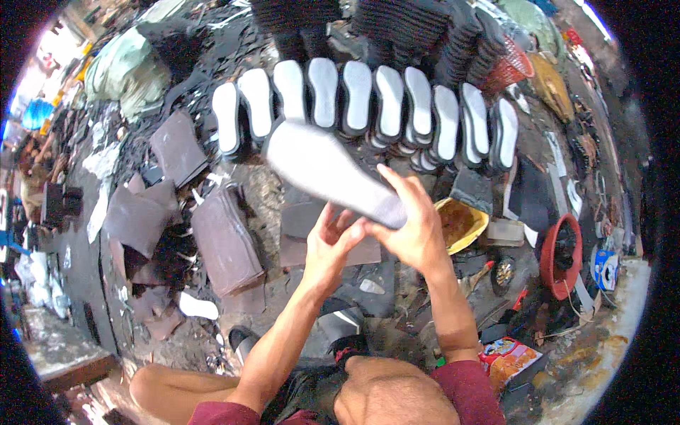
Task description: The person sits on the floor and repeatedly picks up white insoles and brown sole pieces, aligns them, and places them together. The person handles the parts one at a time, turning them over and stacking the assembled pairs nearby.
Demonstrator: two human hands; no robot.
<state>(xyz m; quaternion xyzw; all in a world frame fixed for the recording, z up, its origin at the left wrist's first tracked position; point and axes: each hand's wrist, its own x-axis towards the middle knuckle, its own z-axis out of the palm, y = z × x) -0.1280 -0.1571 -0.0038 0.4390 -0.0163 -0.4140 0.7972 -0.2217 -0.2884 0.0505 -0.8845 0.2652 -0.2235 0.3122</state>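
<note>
A pale grey-white shoe sole, slightly blurred, is held up tilted in front of me, its wide end to the upper left. My right hand grips the narrow end, thumb below and fingers along the far edge. Bent fingers of my left hand meet the sole's lower edge, with the thumb close to my right thumb. Beyond the sole, several stacks of similar white-topped soles stand in a curved row on the ground. Under my hands lie flat dark sheets.
Tall piles of black soles rise at the back. Brown sheets are stacked on the left. To the right are a yellow container with brown contents, a red basket and a blue-white tin. Scraps litter the ground.
</note>
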